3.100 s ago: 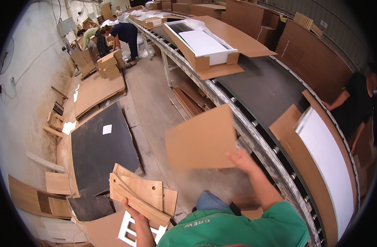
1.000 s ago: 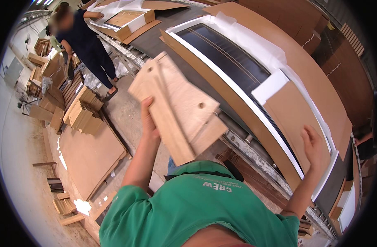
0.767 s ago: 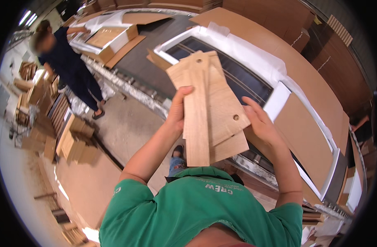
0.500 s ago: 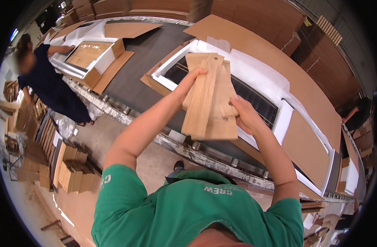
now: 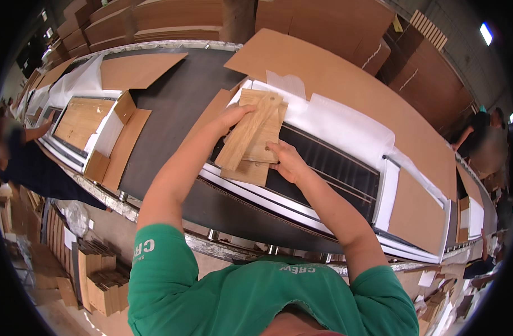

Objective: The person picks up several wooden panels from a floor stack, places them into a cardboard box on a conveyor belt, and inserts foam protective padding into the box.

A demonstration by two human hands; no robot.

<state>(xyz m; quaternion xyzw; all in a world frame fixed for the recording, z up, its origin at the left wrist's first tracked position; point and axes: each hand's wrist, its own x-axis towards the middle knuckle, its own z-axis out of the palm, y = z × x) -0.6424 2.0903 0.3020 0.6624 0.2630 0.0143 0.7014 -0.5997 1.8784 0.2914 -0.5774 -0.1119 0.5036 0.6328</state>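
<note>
Above the left end of an open carton, both hands hold a small stack of light wooden boards. A narrow wooden plank (image 5: pixel 246 137) lies slantwise on top, with a small round hole near its far end. Wider wooden boards (image 5: pixel 254 172) show beneath it. My left hand (image 5: pixel 235 116) is closed on the stack's left edge near the far end. My right hand (image 5: pixel 288 161) grips its right side, thumb on top. Under the boards, the carton holds dark slatted panels (image 5: pixel 329 162) between white foam strips (image 5: pixel 386 193).
The cardboard flap (image 5: pixel 346 73) stands open behind the carton, with white foam sheet (image 5: pixel 351 120) along it. A dark conveyor (image 5: pixel 169 106) carries another open carton (image 5: pixel 122 137) at left, where a co-worker (image 5: pixel 38 162) reaches in. Another person (image 5: pixel 480 137) stands far right. Wood pieces (image 5: pixel 102 280) are stacked lower left.
The boards have moved away from my body and left, lower over the carton's left end. My view has shifted, and more of the dark panels shows. Both hands keep their grip.
</note>
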